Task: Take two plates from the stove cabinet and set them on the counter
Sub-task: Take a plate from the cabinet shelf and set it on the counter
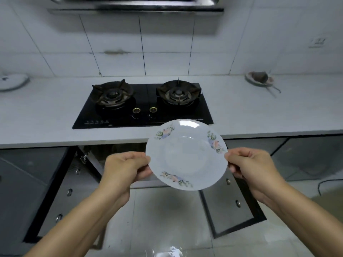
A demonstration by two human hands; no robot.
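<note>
A white plate with flower prints on its rim (186, 154) is held in the air in front of the counter's front edge, tilted toward me. My left hand (124, 167) grips its left rim and my right hand (252, 166) grips its right rim. Whether one plate or a stack is held, I cannot tell. Below the black two-burner stove (146, 104) the cabinet stands open, with its left door (55, 191) and right door (232, 201) swung out. The cabinet's inside is dark and mostly hidden behind the plate and hands. The pale counter (46, 112) runs left and right of the stove.
A white lid (12, 81) lies at the counter's far left. At the back right sits a small dish with a dark lump and a utensil (259, 78). A range hood (135, 6) hangs above. The tiled floor (167, 219) lies below between the doors.
</note>
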